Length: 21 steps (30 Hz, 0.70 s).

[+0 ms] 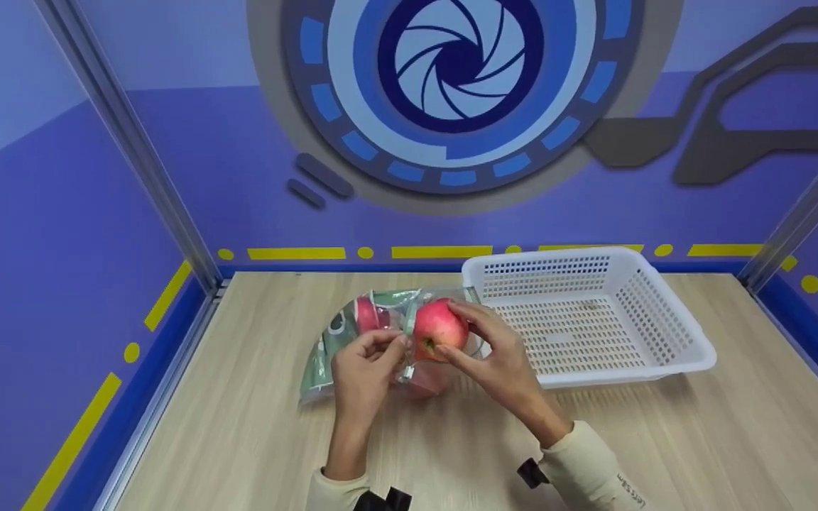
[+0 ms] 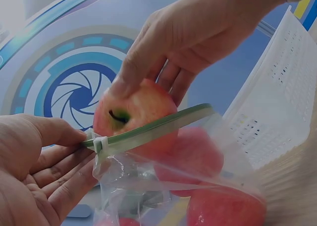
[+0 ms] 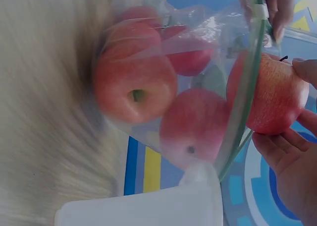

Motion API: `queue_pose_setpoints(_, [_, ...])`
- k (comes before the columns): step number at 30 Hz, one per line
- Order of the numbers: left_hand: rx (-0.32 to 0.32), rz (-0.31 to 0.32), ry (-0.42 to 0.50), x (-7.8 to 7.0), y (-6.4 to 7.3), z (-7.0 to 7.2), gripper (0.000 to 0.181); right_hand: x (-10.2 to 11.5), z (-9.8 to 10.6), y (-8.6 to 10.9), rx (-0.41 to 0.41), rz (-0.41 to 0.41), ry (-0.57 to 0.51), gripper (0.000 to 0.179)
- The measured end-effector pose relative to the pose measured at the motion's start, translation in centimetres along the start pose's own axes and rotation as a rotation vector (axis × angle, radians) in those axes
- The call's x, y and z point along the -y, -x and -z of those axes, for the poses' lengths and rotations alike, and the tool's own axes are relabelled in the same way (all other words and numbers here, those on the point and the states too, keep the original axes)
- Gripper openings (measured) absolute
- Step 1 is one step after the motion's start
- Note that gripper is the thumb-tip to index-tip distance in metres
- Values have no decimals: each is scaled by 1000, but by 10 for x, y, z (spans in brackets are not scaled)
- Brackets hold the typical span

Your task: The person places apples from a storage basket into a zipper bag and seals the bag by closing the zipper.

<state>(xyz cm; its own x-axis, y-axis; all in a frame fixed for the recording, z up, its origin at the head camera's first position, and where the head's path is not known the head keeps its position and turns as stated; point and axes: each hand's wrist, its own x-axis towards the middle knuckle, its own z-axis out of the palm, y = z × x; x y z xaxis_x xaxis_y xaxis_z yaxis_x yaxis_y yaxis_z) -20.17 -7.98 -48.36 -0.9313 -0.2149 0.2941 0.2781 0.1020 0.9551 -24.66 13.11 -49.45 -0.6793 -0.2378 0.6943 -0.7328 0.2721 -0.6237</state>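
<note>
A red apple [image 1: 440, 327] with its stem showing is gripped by my right hand [image 1: 498, 353], thumb on one side and fingers on the other. In the right wrist view this apple [image 3: 277, 94] sits partly inside the mouth of a clear zip bag [image 3: 218, 37]. My left hand [image 1: 366, 369] pinches the bag's green zip edge [image 2: 148, 129] near the white slider [image 2: 100, 144]. Several more apples [image 3: 136, 82] lie inside the bag, seen through the plastic. Green printing [image 1: 318, 362] covers part of the bag on the table.
A white perforated plastic basket [image 1: 679, 312] stands on the wooden table [image 1: 253, 440], right of the bag and close to my right hand. Purple panels with a round blue emblem [image 1: 459, 152] rise behind the table. Metal frame posts [image 1: 146, 149] stand at the corners.
</note>
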Motion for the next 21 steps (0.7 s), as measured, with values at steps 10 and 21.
queue_pose_setpoints(10, [6, -7, 9, -1, 0, -1, 8, 0, -11, 1, 52, 38, 127, 67])
queue_pose_setpoints(21, [3, -21, 11, -2, 1, -1, 8, -3, -19, 6, 137, 88, 213, 65])
